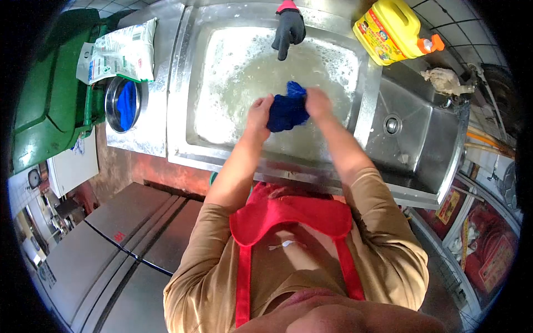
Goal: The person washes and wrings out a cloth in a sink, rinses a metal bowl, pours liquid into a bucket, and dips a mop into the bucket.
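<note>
A dark blue cloth (287, 112) is stretched between my two hands above the soapy water. My left hand (259, 115) grips its left edge, fingers closed. On the other side my right hand (319, 104) is closed on the cloth's right edge, slightly blurred. Below them is a wide steel sink basin (191, 111) holding cloudy water with white suds. A dark grey glove (288, 33) with a pink cuff hangs over the far rim, fingers pointing down; whether a hand is inside, I cannot tell.
Left of the basin, a steel bowl (111, 105) holds a bright blue cloth (126, 105), near a white packet (125, 50). A yellow detergent jug (388, 33) stands at the back right. Beside it is a smaller sink (411, 127). A green bin (50, 94) borders the left.
</note>
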The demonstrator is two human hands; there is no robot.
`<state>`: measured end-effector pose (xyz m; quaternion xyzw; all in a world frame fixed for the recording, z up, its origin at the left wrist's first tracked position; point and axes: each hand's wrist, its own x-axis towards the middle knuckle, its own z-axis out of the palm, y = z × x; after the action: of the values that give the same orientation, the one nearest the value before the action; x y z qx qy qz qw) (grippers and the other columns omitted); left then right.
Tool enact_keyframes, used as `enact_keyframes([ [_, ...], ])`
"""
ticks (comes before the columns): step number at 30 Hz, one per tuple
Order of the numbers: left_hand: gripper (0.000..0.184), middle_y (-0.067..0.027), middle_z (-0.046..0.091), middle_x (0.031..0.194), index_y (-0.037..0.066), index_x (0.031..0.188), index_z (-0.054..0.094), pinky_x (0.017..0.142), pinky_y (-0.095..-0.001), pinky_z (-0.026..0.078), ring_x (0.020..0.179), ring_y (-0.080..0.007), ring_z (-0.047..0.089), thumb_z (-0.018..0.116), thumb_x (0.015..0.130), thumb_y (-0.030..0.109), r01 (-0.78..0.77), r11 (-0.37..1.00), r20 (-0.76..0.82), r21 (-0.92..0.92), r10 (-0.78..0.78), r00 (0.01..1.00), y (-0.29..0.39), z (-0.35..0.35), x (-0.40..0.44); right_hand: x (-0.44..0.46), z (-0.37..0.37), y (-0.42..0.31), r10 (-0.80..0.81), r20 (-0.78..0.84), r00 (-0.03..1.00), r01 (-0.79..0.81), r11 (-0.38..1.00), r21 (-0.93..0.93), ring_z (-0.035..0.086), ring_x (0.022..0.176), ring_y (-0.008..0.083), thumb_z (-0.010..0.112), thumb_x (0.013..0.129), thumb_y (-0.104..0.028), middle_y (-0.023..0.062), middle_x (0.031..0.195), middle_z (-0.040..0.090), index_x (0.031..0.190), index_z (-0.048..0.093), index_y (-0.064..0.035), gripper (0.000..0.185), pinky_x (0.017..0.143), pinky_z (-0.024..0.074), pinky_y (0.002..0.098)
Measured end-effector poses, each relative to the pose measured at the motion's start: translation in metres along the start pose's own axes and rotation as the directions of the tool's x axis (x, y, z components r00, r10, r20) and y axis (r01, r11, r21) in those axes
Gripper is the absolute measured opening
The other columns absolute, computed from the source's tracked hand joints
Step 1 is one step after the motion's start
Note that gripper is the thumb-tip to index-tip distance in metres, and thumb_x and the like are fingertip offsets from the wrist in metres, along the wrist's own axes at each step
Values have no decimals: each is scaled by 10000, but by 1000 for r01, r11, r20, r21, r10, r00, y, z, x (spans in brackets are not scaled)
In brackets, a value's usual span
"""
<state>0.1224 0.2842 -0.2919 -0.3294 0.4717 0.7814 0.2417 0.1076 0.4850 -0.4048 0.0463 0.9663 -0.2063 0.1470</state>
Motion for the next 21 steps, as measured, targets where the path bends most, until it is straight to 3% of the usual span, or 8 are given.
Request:
enact_keyframes([
  [4, 522, -161, 478, 1132, 75, 1237, 399, 747, -312, 463, 956, -224, 527, 634, 792, 212, -220, 781, -130, 584, 358, 925, 12, -44, 8, -13, -33, 7, 318, -193, 928, -302, 947, 109, 436, 1101, 357, 614, 726, -194, 180, 1186, 471, 1172, 462, -45, 494, 933, 359, 426],
  [7, 678, -186, 303, 1341, 153, 1350, 282, 882, -433, 411, 1186, -289, 384, 638, 789, 288, -21, 681, -190, 732, 233, 954, -5, -73, 27, -21, -3, -12, 60, -283, 957, 70, 902, 426, 355, 1171, 404, 690, 672, -298, 257, 1242, 400, 1235, 406, -29, 686, 992, 295, 431],
  [8, 701, -170, 284, 1363, 156, 1361, 243, 882, -494, 381, 1188, -318, 382, 632, 797, 305, 48, 794, -206, 606, 99, 974, -5, -66, 23, -27, 15, -22, -62, -327, 943, 146, 960, 239, 320, 1196, 425, 728, 619, -353, 270, 1268, 373, 1256, 394, -41, 784, 1010, 270, 439],
  [10, 750, -137, 246, 1406, 160, 1383, 166, 883, -616, 322, 1190, -377, 377, 619, 812, 338, 220, 924, -172, 314, -172, 970, -1, -37, -1, -36, 27, -37, -122, -121, 985, 166, 861, 481, 395, 1170, 362, 692, 659, -281, 256, 1244, 420, 1251, 419, -40, 695, 964, 336, 436],
  [11, 660, -125, 326, 1371, 143, 1361, 247, 882, -625, 319, 1182, -365, 391, 555, 839, 405, 250, 938, -159, 242, -216, 964, 5, -21, -12, -30, 37, -38, 14, 113, 994, -87, 738, 669, 471, 1085, 321, 678, 687, -222, 214, 1166, 486, 1224, 438, -28, 619, 909, 391, 411],
  [15, 539, -141, 537, 1147, 61, 1188, 455, 864, -547, 404, 1006, -321, 537, 413, 875, 498, 333, 937, 157, -109, -315, 936, -16, -44, 25, -53, -21, -91, -151, 551, 820, -572, -218, 791, 611, 793, 209, 630, 750, -117, 108, 937, 611, 1119, 510, -18, 400, 710, 500, 341],
  [18, 510, -147, 593, 992, 44, 1063, 521, 829, -465, 456, 881, -299, 577, 416, 870, 504, 359, 870, 276, -339, -273, 921, -9, -42, 27, -84, -66, -139, -52, 586, 809, -587, -5, 810, 588, 701, 173, 631, 796, -226, 74, 884, 606, 1061, 534, -20, 348, 633, 485, 317],
  [21, 414, -169, 588, 945, 15, 957, 542, 785, -430, 478, 800, -306, 583, 430, 879, 406, 492, 814, 420, -309, -348, 839, -7, -45, 27, -103, -82, -156, -143, 666, 732, -680, -212, 702, 560, 653, 140, 614, 807, -362, 48, 823, 600, 984, 572, -21, 386, 597, 460, 270],
])
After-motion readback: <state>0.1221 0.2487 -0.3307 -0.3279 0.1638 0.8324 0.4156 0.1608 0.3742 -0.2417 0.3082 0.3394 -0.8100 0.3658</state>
